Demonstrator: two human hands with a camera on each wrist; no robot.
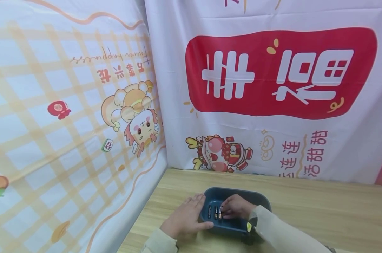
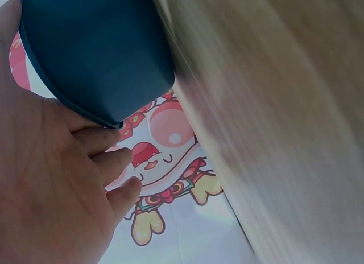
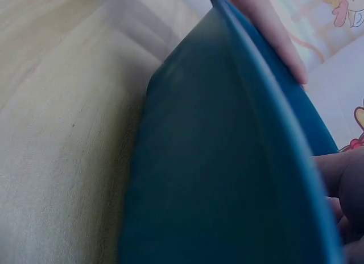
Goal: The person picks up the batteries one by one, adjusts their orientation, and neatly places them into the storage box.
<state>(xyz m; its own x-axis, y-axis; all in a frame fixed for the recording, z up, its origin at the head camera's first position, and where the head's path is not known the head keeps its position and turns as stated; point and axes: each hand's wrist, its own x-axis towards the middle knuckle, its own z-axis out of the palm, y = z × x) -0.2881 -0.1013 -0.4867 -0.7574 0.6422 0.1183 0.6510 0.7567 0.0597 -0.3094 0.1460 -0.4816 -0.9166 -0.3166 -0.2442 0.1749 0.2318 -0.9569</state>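
A dark blue plastic basin stands on the wooden table. Inside, toward its left end, small dark and copper-coloured batteries lie side by side. My right hand reaches into the basin; its curled fingers pinch the rightmost battery. In the right wrist view the basin wall hides most of that hand. My left hand rests against the basin's left end, fingers extended along the rim and thumb at the near edge. The left wrist view shows its fingers straight beside the basin's outer wall.
The wooden table extends to the right of the basin. Behind it hangs a white printed cloth with a red panel, and a checked cloth rises on the left. A black item with a yellow label is at the right wrist.
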